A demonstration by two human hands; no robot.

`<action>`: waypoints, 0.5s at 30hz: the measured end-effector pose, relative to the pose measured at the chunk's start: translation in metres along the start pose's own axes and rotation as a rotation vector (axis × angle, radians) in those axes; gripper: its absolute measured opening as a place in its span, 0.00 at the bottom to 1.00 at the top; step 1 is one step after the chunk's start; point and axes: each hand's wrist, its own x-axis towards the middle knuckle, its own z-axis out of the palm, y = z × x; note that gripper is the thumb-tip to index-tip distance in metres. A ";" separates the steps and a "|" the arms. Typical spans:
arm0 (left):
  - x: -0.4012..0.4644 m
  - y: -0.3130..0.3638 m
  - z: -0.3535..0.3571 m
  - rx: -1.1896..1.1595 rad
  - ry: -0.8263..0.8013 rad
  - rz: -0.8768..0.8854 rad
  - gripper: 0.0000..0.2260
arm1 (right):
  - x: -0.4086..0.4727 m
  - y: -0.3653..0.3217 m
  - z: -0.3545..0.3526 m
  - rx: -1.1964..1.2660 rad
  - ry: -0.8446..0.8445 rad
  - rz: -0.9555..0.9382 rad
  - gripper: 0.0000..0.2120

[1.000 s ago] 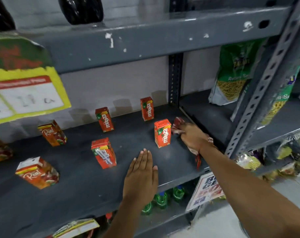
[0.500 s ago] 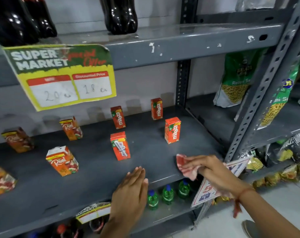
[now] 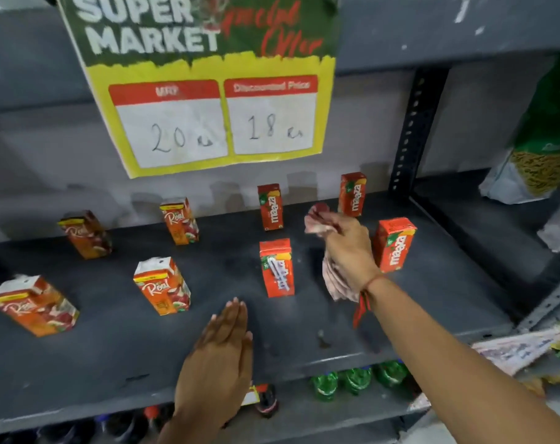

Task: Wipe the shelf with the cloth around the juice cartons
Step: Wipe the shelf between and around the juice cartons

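Several small red and orange juice cartons stand spaced out on the dark grey shelf (image 3: 118, 334). My right hand (image 3: 347, 248) grips a pinkish cloth (image 3: 336, 283) between a front Maaza carton (image 3: 277, 267) and the right Maaza carton (image 3: 394, 245). The cloth bunches above my fingers and hangs below my wrist; whether it touches the shelf is unclear. Two more Maaza cartons (image 3: 270, 206) stand at the back. Real cartons (image 3: 161, 286) fill the left side. My left hand (image 3: 221, 360) lies flat on the shelf's front edge, fingers together, holding nothing.
A yellow and green price sign (image 3: 214, 91) hangs from the shelf above. A perforated upright post (image 3: 410, 133) bounds the shelf at the right, with snack bags (image 3: 534, 168) beyond it. Green bottles (image 3: 355, 379) and dark bottles stand on the shelf below.
My right hand has carried the cloth from the shelf's front edge inward, up between the Maaza cartons. The view has moved closer and leftward. My left hand stays flat at the front.
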 end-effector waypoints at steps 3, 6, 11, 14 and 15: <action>0.004 -0.005 0.003 -0.030 -0.019 0.013 0.24 | 0.048 -0.009 0.026 -0.303 -0.096 -0.060 0.23; 0.007 -0.004 0.003 -0.049 0.010 0.015 0.23 | 0.083 -0.013 0.040 -0.503 -0.195 -0.037 0.26; 0.011 -0.007 0.007 -0.034 0.027 0.027 0.23 | 0.111 -0.007 0.052 -0.748 -0.339 -0.062 0.26; 0.012 -0.007 0.009 -0.013 0.026 0.033 0.25 | 0.120 -0.008 0.059 -0.835 -0.365 -0.108 0.23; 0.012 -0.007 0.009 -0.009 0.030 0.041 0.25 | 0.121 -0.009 0.060 -0.836 -0.364 -0.110 0.22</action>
